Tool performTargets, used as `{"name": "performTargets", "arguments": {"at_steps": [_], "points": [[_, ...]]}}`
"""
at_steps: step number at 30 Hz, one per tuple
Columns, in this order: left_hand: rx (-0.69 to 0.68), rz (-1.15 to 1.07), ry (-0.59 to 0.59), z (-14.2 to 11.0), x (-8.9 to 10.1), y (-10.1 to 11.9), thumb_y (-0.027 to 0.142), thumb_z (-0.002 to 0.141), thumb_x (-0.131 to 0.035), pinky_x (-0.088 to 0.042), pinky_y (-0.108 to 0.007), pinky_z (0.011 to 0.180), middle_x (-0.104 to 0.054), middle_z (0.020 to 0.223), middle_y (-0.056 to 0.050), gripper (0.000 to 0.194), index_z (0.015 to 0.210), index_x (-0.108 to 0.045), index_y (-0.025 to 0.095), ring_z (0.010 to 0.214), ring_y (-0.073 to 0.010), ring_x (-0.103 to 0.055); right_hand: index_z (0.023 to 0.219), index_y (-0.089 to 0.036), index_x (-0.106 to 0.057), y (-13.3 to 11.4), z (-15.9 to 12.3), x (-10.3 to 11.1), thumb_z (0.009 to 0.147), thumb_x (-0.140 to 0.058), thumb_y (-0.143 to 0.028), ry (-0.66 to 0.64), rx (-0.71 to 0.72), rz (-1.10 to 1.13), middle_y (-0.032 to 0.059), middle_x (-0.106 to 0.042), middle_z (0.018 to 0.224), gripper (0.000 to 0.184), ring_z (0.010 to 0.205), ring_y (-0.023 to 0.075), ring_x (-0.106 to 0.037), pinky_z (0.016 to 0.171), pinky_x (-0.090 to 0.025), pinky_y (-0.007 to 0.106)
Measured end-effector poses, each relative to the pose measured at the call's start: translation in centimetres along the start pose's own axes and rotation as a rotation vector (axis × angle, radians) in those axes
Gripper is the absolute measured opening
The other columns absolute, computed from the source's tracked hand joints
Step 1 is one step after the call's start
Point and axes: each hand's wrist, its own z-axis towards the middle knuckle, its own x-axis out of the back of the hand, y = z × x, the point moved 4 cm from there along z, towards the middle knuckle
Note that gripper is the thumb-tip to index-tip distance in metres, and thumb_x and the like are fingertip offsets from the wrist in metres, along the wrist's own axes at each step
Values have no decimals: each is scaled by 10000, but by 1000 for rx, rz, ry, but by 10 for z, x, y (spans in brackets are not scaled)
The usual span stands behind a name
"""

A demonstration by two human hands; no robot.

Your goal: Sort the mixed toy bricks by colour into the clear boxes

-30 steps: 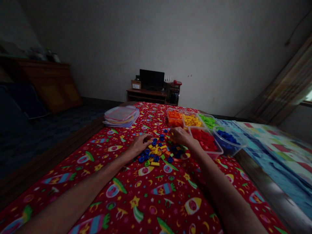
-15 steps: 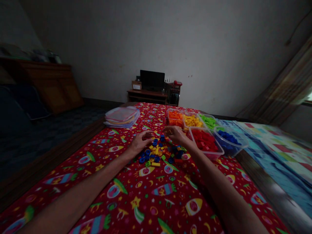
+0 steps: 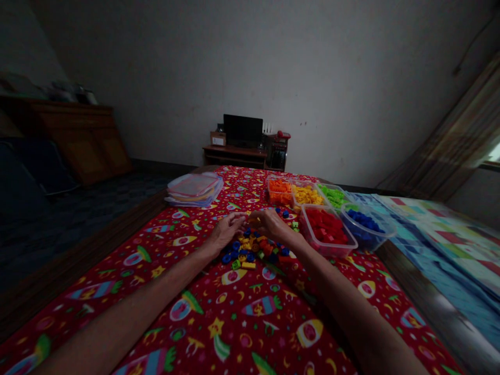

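Note:
A heap of small plastic pieces (image 3: 253, 250), blue, yellow, orange and green, lies on a red rocket-print cloth (image 3: 250, 317). My left hand (image 3: 226, 229) rests at the heap's far left, fingers curled. My right hand (image 3: 271, 225) is at the heap's far side, fingers bent, its fingertips almost meeting those of the left hand. What either hand grips is too dark and small to make out.
Clear tubs of sorted pieces stand to the right: orange (image 3: 279, 190), yellow (image 3: 308, 195), green (image 3: 334, 196), red (image 3: 327, 228) and blue (image 3: 365, 223). A stack of lids (image 3: 194, 187) lies at the back left. A second patterned cloth (image 3: 449, 245) runs along the right.
My right hand has moved left from beside the red tub to meet my left hand over the far side of the heap. The left hand has shifted slightly forward.

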Motion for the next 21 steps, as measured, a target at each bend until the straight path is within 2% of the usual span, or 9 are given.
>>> {"name": "performTargets", "arguments": {"at_steps": [4, 9, 14, 18, 21], "points": [[-77, 99, 31, 4, 11, -5, 574, 756, -517, -516, -287, 609, -672, 775, -45, 494, 984, -610, 145, 665, -166, -636, 857, -110, -677, 8, 0, 1, 703, -524, -27, -5, -36, -44, 1, -602, 654, 233, 575, 81, -461, 553, -316, 172], [-124, 159, 75, 8, 24, -10, 510, 727, -548, -514, -280, 599, -663, 720, -37, 420, 927, -619, 148, 632, -159, -630, 785, -110, -681, 12, 0, 21, 725, -525, -43, 43, -111, -107, 9, -606, 654, 180, 571, 81, -453, 555, -314, 181], [-129, 213, 50, 6, 21, -8, 466, 715, -539, -505, -280, 567, -673, 673, -37, 356, 867, -649, 163, 607, -172, -628, 848, -120, -705, 38, 6, 73, 767, -539, -107, 213, -253, -234, 46, -664, 752, 185, 650, 107, -533, 604, -359, 193], [-129, 231, 30, 6, 17, -8, 431, 723, -515, -504, -284, 555, -685, 669, -37, 309, 825, -669, 184, 608, -184, -633, 858, -88, -715, 82, 16, 122, 745, -513, -61, 227, -459, -423, 98, -686, 770, 234, 668, 138, -572, 618, -384, 220], [-135, 250, 23, 7, 18, -10, 411, 735, -497, -505, -293, 561, -685, 655, -34, 303, 830, -682, 192, 605, -191, -635, 910, -67, -716, 117, 26, 149, 771, -497, -68, 225, -604, -529, 148, -694, 817, 259, 734, 172, -615, 664, -418, 238]]}}
